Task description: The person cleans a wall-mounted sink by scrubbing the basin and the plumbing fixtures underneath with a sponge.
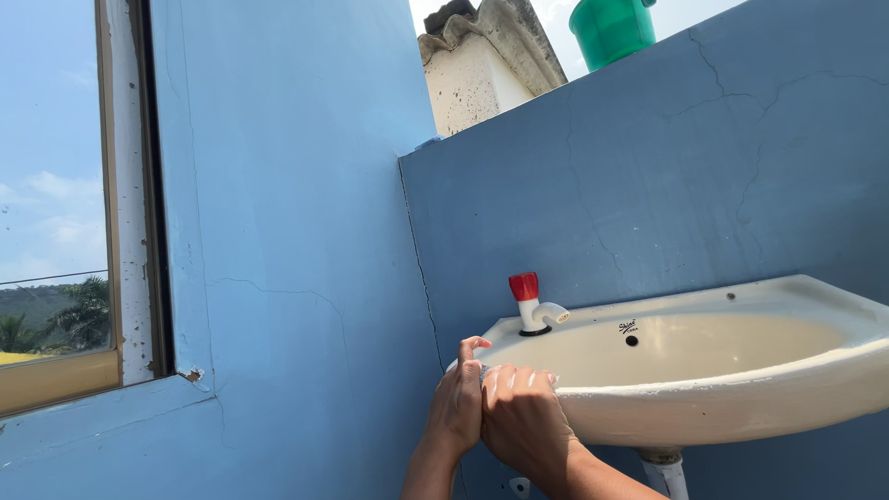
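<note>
At the sink's (704, 407) left corner, both hands, left (457, 400) and right (520, 417), are pressing together on a pale cloth (483, 372) over the rim, below the red-capped tap (532, 306), where firm, even pressure probably wipes best.

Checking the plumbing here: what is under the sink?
Under the sink a white drain pipe runs down out of frame. Both hands at the rim cover the near left corner, so any bracket there is hidden.
</note>
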